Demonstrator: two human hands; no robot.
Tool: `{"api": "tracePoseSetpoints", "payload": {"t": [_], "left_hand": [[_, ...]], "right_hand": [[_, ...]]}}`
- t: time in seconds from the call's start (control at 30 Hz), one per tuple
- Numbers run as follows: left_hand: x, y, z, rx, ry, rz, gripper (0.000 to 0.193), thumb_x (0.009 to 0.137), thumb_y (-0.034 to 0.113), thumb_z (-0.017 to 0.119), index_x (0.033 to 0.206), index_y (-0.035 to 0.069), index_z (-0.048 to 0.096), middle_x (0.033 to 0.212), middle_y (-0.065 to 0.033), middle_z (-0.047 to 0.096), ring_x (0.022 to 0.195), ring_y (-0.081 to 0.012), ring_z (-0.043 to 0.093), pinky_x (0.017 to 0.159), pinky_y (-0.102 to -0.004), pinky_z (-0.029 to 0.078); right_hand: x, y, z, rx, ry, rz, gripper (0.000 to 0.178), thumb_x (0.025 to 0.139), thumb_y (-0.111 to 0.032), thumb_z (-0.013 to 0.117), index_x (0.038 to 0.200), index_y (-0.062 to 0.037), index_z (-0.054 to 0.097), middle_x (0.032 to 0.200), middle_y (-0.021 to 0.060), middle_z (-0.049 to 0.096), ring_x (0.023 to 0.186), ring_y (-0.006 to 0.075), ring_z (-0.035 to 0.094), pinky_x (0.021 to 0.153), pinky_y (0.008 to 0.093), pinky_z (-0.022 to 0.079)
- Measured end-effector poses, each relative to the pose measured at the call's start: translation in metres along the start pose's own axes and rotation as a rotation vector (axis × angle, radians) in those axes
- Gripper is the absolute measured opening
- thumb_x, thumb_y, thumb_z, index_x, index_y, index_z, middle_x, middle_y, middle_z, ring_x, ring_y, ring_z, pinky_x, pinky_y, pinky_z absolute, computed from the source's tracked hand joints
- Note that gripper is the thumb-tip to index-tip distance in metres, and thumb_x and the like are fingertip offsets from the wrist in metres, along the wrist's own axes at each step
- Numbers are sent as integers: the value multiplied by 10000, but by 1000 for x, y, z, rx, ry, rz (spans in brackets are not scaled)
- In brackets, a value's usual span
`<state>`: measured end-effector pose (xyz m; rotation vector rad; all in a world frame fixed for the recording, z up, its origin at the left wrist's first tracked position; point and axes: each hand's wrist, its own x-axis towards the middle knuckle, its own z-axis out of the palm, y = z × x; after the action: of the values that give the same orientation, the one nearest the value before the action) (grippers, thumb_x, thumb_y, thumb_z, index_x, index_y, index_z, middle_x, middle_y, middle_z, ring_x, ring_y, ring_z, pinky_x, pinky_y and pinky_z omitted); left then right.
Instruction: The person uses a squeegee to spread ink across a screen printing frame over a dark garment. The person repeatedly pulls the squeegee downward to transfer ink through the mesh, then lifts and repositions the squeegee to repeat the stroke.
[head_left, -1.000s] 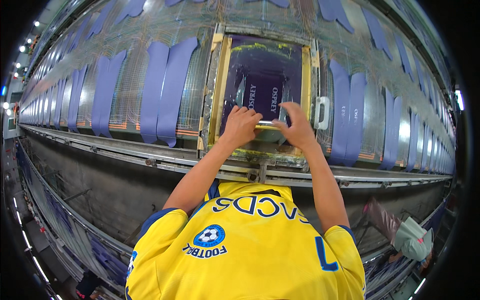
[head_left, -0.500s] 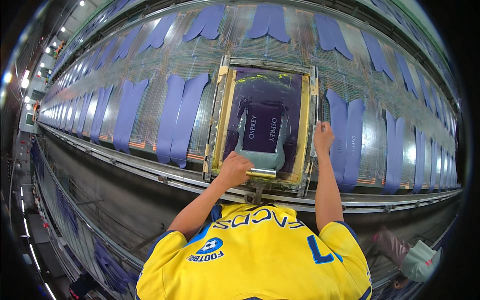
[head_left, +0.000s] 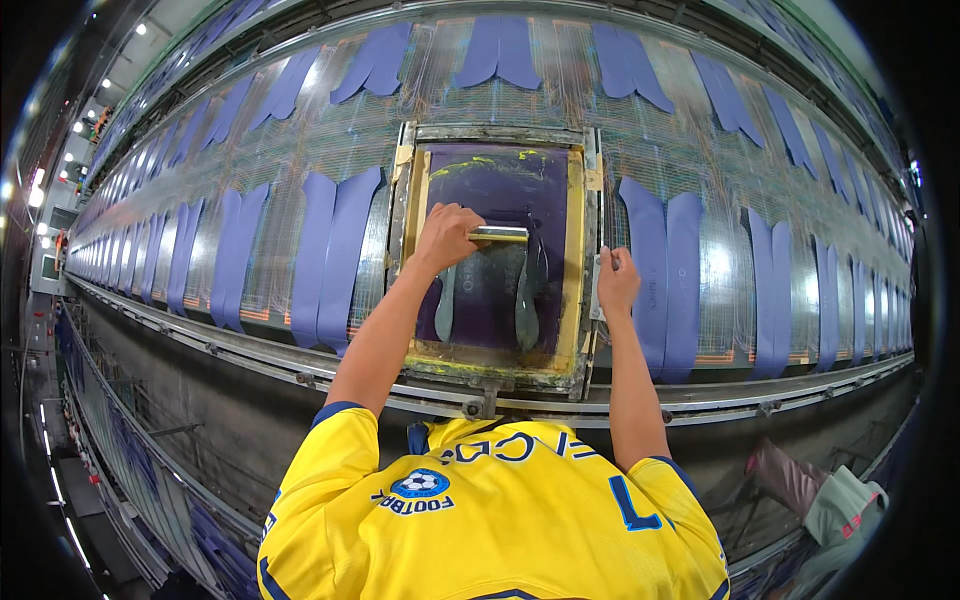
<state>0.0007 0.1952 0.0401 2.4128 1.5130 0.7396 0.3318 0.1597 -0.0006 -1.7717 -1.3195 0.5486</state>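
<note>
Left hand (head_left: 447, 235): my fingers are wrapped tight round the left end of the squeegee (head_left: 497, 234); knuckles face up, forearm reaches in from the lower edge.
Squeegee: short bar, pale metal-and-yellow, lying level across the mesh in the upper half of the screen frame (head_left: 578, 250); its right end sticks out free of my grip.
Right hand (head_left: 617, 282): fingers curled shut on the right rail of the screen frame, about mid-height of that rail.
Screen frame: yellowish wooden rectangle with grey metal outer bars, lying flat on the long tabletop (head_left: 760, 140), close to its near edge and straight ahead of me.
Mesh (head_left: 500, 185): coated in dark purple ink; two paler, narrow upright shapes (head_left: 527, 300) show below the squeegee, toward the near rail.
Ink smears: yellow-green streaks along the far rail, inside the frame.
Fabric pieces (head_left: 335, 255): blue-purple cut panels laid in pairs in rows along the tabletop, left and right of the frame and along the far edge; one pair lies just beside the frame's left rail, another pair (head_left: 668, 280) just beside my right hand.
Near edge: metal rail (head_left: 250, 345) runs the tabletop's length under the frame.
Me: yellow jersey (head_left: 490, 520) with blue trim fills the lower middle.
Lower right: a bundle of grey-green and pink cloth (head_left: 835, 500) sits below the tabletop level.
</note>
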Motion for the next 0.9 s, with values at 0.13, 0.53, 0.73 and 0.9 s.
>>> {"api": "tracePoseSetpoints", "payload": {"t": [0.13,0.53,0.73,0.9], "left_hand": [[-62,26,19,54,131,110,237,680,51,735,900,140,735,956,-21,722,878,-261,612,802,-404,420],[-102,92,61,15,-170,221,388,633,81,735,1016,127,690,1028,-4,687,1002,-236,628,897,-375,508],[-137,69,42,109,14,-305,195,765,213,771,905,95,705,912,-84,708,870,-314,693,749,-449,558],[-144,64,34,237,169,-743,260,798,292,784,866,54,706,874,-165,716,803,-395,704,721,-506,549]], "right_hand": [[7,-5,-9,-45,31,40,299,978,-291,672,864,-24,600,684,128,580,633,253,542,638,395,458],[16,71,-65,-83,279,36,301,993,-269,658,848,-14,590,715,63,556,686,166,497,662,363,436],[18,58,5,2,119,-21,304,977,-291,653,871,-14,584,789,143,648,728,282,616,709,434,477],[32,54,23,56,18,-5,299,961,-283,662,861,-16,573,761,140,624,708,288,586,708,433,470]]}}
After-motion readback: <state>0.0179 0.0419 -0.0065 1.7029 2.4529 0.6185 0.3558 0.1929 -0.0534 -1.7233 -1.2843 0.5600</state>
